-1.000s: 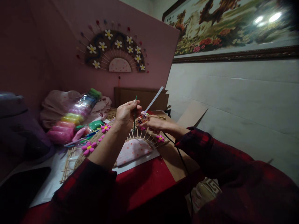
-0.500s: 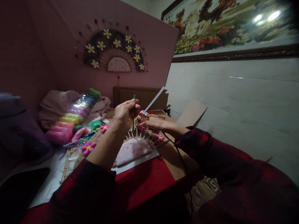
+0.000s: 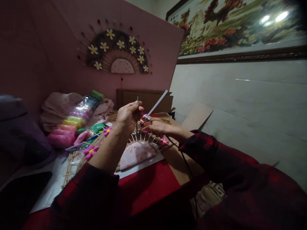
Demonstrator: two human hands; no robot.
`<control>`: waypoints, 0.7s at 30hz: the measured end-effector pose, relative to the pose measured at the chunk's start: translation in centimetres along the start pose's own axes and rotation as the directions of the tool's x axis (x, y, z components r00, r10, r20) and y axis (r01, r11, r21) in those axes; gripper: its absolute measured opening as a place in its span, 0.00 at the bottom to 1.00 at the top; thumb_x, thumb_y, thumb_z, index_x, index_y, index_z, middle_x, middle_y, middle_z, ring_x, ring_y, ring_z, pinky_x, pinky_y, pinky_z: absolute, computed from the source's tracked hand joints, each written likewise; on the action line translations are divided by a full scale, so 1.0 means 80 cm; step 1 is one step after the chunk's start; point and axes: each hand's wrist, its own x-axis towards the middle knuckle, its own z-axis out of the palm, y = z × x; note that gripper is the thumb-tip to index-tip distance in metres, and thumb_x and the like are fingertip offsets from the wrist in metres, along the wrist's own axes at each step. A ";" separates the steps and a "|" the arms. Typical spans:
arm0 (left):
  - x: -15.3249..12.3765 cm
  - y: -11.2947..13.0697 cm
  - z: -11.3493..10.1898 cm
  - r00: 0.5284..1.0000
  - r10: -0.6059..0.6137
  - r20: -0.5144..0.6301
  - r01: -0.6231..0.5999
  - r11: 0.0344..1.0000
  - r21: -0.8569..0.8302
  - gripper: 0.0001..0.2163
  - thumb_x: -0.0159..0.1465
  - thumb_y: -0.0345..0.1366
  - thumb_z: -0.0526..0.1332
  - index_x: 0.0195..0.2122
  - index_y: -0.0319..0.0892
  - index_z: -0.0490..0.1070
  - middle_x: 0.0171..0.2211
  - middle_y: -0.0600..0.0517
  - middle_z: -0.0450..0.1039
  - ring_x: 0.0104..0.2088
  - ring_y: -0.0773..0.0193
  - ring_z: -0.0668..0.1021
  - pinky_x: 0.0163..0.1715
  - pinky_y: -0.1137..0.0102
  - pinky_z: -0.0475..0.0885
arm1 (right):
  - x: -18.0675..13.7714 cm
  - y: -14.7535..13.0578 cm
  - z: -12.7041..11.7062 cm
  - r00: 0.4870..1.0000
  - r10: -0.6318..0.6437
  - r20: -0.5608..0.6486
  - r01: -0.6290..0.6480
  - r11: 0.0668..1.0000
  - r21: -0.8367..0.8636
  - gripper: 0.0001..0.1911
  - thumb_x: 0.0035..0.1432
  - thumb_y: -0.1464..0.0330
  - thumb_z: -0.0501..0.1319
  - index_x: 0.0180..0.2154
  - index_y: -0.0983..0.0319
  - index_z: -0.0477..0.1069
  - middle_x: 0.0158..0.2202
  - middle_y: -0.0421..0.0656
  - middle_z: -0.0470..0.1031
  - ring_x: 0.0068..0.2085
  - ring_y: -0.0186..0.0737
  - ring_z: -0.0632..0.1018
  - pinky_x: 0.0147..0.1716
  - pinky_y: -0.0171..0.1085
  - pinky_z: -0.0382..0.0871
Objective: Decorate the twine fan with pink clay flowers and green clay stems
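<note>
The green stick (image 3: 137, 112) stands nearly upright in my left hand (image 3: 128, 115), my fingers closed around its middle so that its top pokes out above my knuckles and its lower end points down at the fan (image 3: 134, 150) lying on the table below. My right hand (image 3: 159, 126) is just beside it, fingers pinched shut on a small patterned piece (image 3: 145, 120) that sits between my two hands; I cannot tell whether the stick's lower part touches that piece. A white strip (image 3: 158, 102) slants up and away from the piece toward the far edge of the table. Nearest to me, both my sleeves (image 3: 206, 153) are dark red plaid, and a black cord (image 3: 185, 163) runs from under my right wrist back along the red table (image 3: 148, 185) toward my body. At the near left corner lies a flat black slab (image 3: 21, 195). Under my hands the fan rests on white paper (image 3: 144, 166), its pale half-round centre ringed by thin ribs, with pink flowers (image 3: 90, 151) stuck along its woven rim. Farther left, near the table's left edge, a clear bag of coloured clay (image 3: 76, 116) leans on pink cloth (image 3: 57, 105). At the far edge stands a cardboard box (image 3: 144, 97). On the pink wall behind hangs another fan (image 3: 116, 52), dark, with white flowers.
</note>
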 end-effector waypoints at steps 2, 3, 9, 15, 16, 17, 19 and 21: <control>0.000 0.000 0.000 1.000 -0.001 0.002 0.001 1.000 0.001 0.04 0.58 0.29 0.59 0.27 0.36 0.70 0.16 0.54 0.68 0.17 0.72 0.69 0.21 0.76 0.66 | -0.001 -0.002 0.000 1.000 0.007 0.001 -0.007 1.000 0.007 0.10 0.55 0.62 0.57 0.28 0.61 0.59 0.21 0.37 0.61 0.21 0.30 0.61 0.19 0.31 0.52; 0.000 0.000 0.000 1.000 -0.002 0.003 0.002 1.000 0.002 0.04 0.58 0.29 0.58 0.27 0.36 0.70 0.16 0.54 0.68 0.17 0.72 0.69 0.21 0.76 0.66 | -0.001 -0.003 0.000 1.000 0.011 0.002 -0.011 1.000 0.009 0.10 0.55 0.62 0.57 0.28 0.61 0.59 0.21 0.37 0.61 0.22 0.30 0.60 0.19 0.31 0.52; 0.001 0.001 -0.001 1.000 -0.010 0.009 0.010 1.000 -0.008 0.04 0.58 0.29 0.59 0.27 0.37 0.71 0.16 0.54 0.68 0.17 0.73 0.69 0.21 0.76 0.66 | 0.003 -0.002 0.002 0.999 0.040 0.007 -0.040 0.998 0.057 0.13 0.54 0.59 0.58 0.26 0.61 0.61 0.20 0.37 0.60 0.21 0.30 0.60 0.19 0.31 0.53; 0.001 0.001 -0.002 1.000 -0.005 0.007 0.005 1.000 -0.021 0.05 0.59 0.28 0.58 0.27 0.36 0.71 0.16 0.54 0.69 0.17 0.72 0.69 0.21 0.75 0.66 | 0.006 0.006 0.007 1.000 0.031 -0.004 -0.030 0.985 0.169 0.14 0.52 0.58 0.59 0.25 0.62 0.63 0.19 0.36 0.61 0.17 0.28 0.59 0.15 0.31 0.51; 0.001 0.002 -0.002 1.000 -0.004 0.007 0.004 1.000 -0.021 0.05 0.59 0.28 0.57 0.27 0.36 0.71 0.16 0.54 0.68 0.17 0.72 0.69 0.21 0.75 0.66 | 0.005 0.006 0.007 1.000 0.023 0.001 -0.022 0.979 0.203 0.14 0.52 0.58 0.59 0.26 0.62 0.64 0.19 0.36 0.61 0.17 0.28 0.59 0.15 0.31 0.51; 0.001 0.002 -0.001 1.000 -0.003 0.004 0.003 1.000 -0.019 0.05 0.59 0.28 0.57 0.27 0.36 0.71 0.16 0.54 0.68 0.17 0.72 0.69 0.21 0.75 0.66 | 0.003 0.005 0.007 1.000 0.012 0.007 -0.013 0.969 0.245 0.13 0.51 0.59 0.59 0.26 0.62 0.64 0.19 0.36 0.61 0.17 0.28 0.59 0.15 0.30 0.51; 0.001 0.003 -0.001 1.000 -0.004 -0.013 0.003 1.000 -0.018 0.05 0.60 0.27 0.57 0.28 0.35 0.70 0.16 0.54 0.68 0.17 0.72 0.69 0.21 0.75 0.66 | 0.000 0.005 0.007 1.000 -0.002 0.014 -0.003 0.943 0.334 0.13 0.51 0.59 0.60 0.27 0.63 0.66 0.19 0.35 0.62 0.17 0.27 0.60 0.15 0.30 0.52; 0.000 0.005 0.000 1.000 -0.009 -0.025 0.009 1.000 -0.020 0.05 0.60 0.27 0.56 0.28 0.35 0.70 0.16 0.54 0.67 0.17 0.72 0.70 0.21 0.75 0.66 | -0.001 0.006 0.006 1.000 -0.001 0.005 -0.001 0.910 0.414 0.13 0.50 0.60 0.62 0.27 0.63 0.66 0.19 0.36 0.63 0.17 0.26 0.60 0.16 0.29 0.52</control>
